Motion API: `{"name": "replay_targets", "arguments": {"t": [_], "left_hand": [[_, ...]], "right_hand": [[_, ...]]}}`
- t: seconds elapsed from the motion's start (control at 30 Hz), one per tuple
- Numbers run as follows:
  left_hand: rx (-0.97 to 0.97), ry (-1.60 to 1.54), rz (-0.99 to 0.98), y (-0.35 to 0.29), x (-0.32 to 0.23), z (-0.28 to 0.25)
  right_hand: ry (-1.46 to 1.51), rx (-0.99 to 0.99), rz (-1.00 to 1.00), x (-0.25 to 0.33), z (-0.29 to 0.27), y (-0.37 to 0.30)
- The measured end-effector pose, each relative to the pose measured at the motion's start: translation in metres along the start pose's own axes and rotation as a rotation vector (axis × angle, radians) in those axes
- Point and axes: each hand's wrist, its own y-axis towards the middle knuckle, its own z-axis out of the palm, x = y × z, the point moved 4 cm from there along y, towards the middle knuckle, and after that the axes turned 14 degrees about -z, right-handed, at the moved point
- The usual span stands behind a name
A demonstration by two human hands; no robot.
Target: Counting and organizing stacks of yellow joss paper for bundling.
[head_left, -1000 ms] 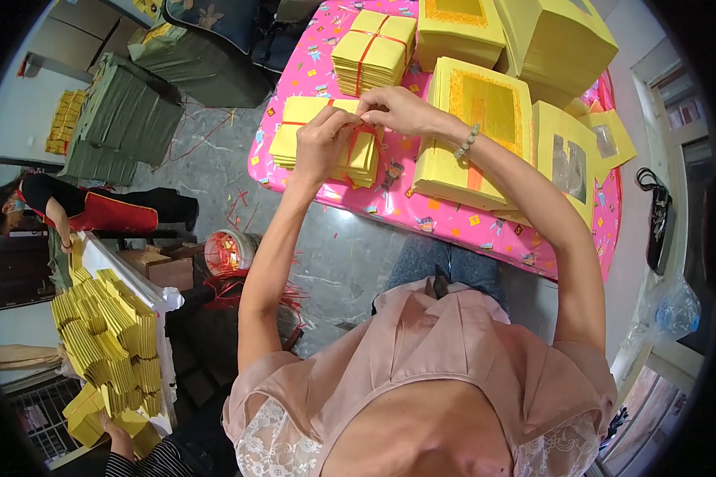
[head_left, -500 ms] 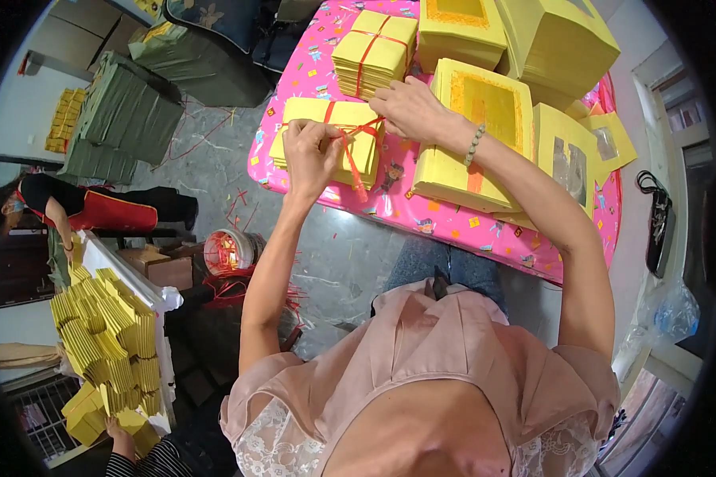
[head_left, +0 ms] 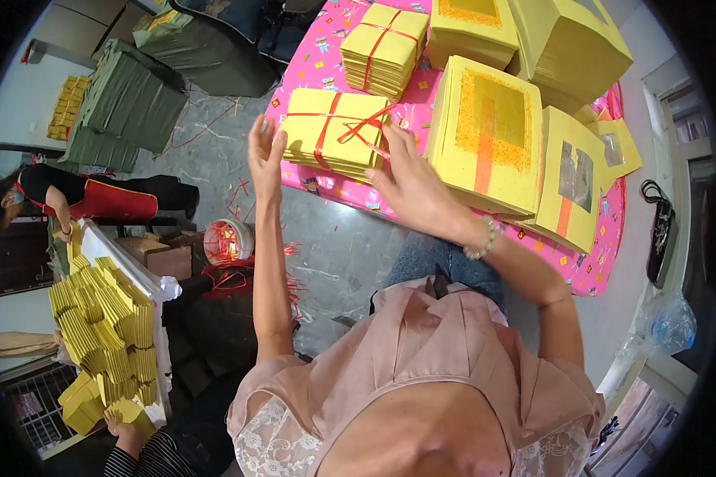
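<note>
I observe remotely that the right hand (head_left: pixel 414 187) is at the right end of the near paper bundle (head_left: pixel 304 127), fingers extended and unclenched. The left hand (head_left: pixel 266 163) stands at the left end, fingers loosely spread, grasping nothing. Whether either presses the paper I cannot tell. The bundle lies flat on the left part of the pink-covered desk (head_left: pixel 309 73), cross-tied with red ribbon (head_left: pixel 324 137) and a bow (head_left: pixel 359 130). I judge it fairly heavy and firm as a block, its single sheets liable to bend or slip; hold it low at both ends, not by the ribbon. Its underside is hidden, and fingers cover part of its right end. The right hand is slightly blurred. Beyond, the far yellow stack (head_left: pixel 471 49) is cut off at the top.
</note>
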Motion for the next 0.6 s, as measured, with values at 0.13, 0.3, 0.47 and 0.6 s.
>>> {"name": "replay_targets", "arguments": {"t": [0.13, 0.3, 0.47, 0.6], "left_hand": [[0.254, -0.209, -0.076, -0.018, 0.022, 0.005], [0.162, 0.138, -0.135, -0.025, 0.002, 0.025], [-0.112, 0.719, -0.226, -0.029, -0.055, 0.007], [-0.068, 0.625, -0.300, -0.003, -0.005, -0.005]], "right_hand": [[0.366, -0.162, 0.321, -0.030, 0.067, -0.022], [0.332, -0.326, 0.286, -0.063, 0.084, -0.023], [0.451, -0.366, 0.179, -0.039, 0.066, -0.015], [0.260, -0.242, 0.294, -0.046, 0.066, -0.001]]}}
